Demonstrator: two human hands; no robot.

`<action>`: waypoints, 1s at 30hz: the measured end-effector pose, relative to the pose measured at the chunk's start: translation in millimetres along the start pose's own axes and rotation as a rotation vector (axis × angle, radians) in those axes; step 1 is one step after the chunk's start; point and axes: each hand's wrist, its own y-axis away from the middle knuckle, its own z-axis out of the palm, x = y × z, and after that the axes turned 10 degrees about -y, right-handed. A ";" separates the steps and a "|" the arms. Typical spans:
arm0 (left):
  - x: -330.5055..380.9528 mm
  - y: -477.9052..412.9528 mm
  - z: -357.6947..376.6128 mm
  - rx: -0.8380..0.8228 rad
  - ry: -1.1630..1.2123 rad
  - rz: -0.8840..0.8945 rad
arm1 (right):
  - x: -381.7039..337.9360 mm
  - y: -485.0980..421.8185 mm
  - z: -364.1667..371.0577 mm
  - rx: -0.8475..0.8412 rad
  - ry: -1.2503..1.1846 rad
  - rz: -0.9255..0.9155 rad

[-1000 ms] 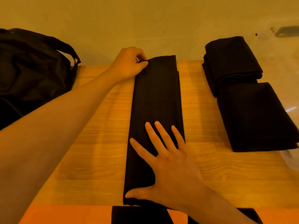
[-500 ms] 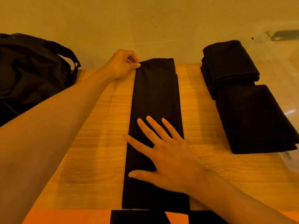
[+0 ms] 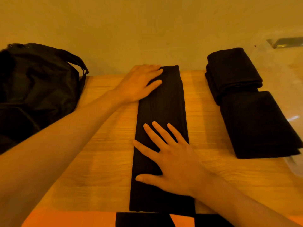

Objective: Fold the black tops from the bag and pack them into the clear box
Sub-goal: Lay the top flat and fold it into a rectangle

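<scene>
Black top (image 3: pixel 161 115) folded to long strip, left hand (image 3: pixel 139 83) and right hand (image 3: pixel 170 163) flat on it; two folded tops (image 3: pixel 250 115) wait, unpacked.

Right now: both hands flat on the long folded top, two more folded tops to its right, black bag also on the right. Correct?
One thing is off. The head view shows the black bag at the left, not the right. The rest holds: left hand and right hand lie flat on the long folded top, with the far folded top and near folded top to its right.
</scene>
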 end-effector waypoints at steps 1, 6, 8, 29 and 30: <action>7.5 2.1 3.6 -0.163 -0.055 0.013 | -0.8 0.2 -0.9 -0.008 0.007 0.002; 22.5 0.9 -8.6 -0.254 0.043 -0.184 | -3.1 4.4 -7.2 0.020 0.017 -0.015; 32.7 15.8 -23.0 -0.167 0.102 -0.232 | -4.0 17.9 -12.8 0.054 0.001 -0.011; 179.2 305.0 -0.4 0.335 -0.164 0.158 | -2.7 146.1 45.5 0.426 0.122 -0.223; 181.2 306.3 0.4 0.344 -0.165 0.156 | -3.1 148.5 47.7 0.426 0.124 -0.228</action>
